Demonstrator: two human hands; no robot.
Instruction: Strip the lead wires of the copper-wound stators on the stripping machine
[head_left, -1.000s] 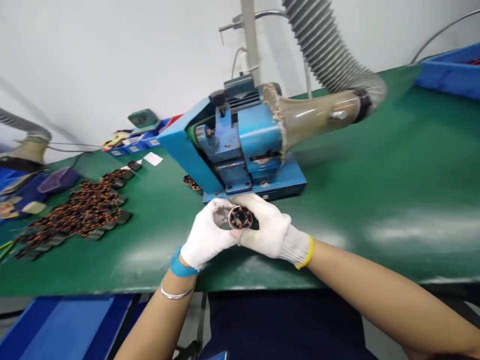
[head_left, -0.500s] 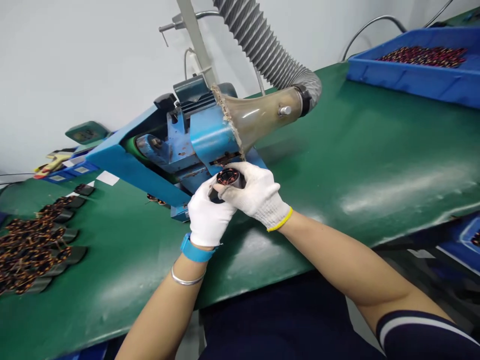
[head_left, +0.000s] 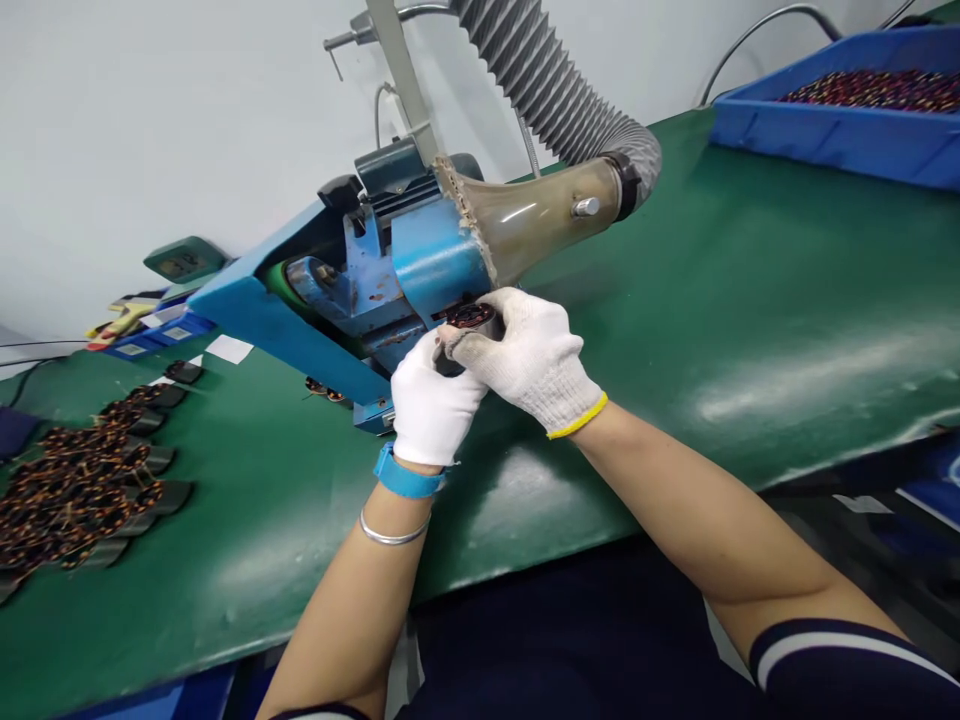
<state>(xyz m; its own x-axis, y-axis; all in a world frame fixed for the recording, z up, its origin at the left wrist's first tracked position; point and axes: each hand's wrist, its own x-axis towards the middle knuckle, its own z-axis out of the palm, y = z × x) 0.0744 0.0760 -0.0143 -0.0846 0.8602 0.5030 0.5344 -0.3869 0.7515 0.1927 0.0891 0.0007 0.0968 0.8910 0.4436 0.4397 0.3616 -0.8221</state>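
A motor stator (head_left: 471, 318) with a black, copper-wound top and a grey metal side is held at the front opening of a blue belt-driven machine (head_left: 439, 262). My right hand (head_left: 529, 345), in a white glove with a yellow cuff, wraps its fingers around the stator's far side and lays the thumb across its near side. My left hand (head_left: 439, 400), also gloved in white, grips the stator from the left and below. The fingertips under the stator are hidden. Whether the stator touches the machine inside the opening cannot be seen.
A clear funnel (head_left: 544, 215) joins the machine to a grey ribbed hose (head_left: 570, 95). Several stators (head_left: 90, 480) lie grouped on the green table (head_left: 750, 300) at left. A blue bin (head_left: 832, 140) of small wound parts stands back right. Small blue boxes (head_left: 150, 335) sit back left.
Both hands have moved the stator up and forward, closer into the machine's opening, and the stator's top is now partly beneath the blue cover. The camera view has shifted slightly.
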